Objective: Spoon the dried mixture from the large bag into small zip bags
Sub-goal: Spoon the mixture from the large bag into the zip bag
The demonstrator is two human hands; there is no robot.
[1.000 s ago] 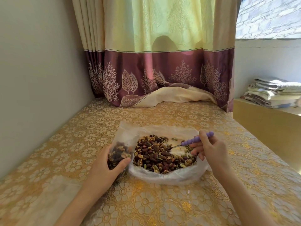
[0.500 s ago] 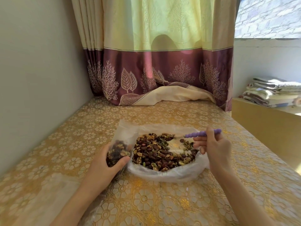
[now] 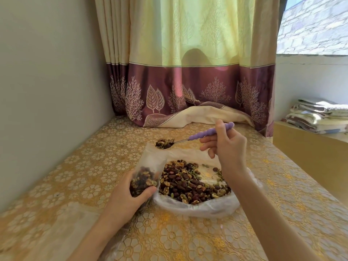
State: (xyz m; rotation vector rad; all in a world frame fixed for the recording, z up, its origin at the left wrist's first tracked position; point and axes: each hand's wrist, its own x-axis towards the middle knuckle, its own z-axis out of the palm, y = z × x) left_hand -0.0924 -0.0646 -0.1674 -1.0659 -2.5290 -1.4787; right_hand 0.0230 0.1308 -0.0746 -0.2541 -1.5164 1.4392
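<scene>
The right hand (image 3: 228, 147) pinches the purple handle of a spoon (image 3: 195, 137), fingers curled round it. The spoon bowl, heaped with dried mixture (image 3: 188, 182), hangs in the air out past the left hand (image 3: 128, 196), just above the top of the small zip bag (image 3: 146, 172). The left hand grips that small bag, which is partly full. The large bag (image 3: 203, 206) lies open under the right wrist, on the gold flowered tablecloth (image 3: 94, 166).
</scene>
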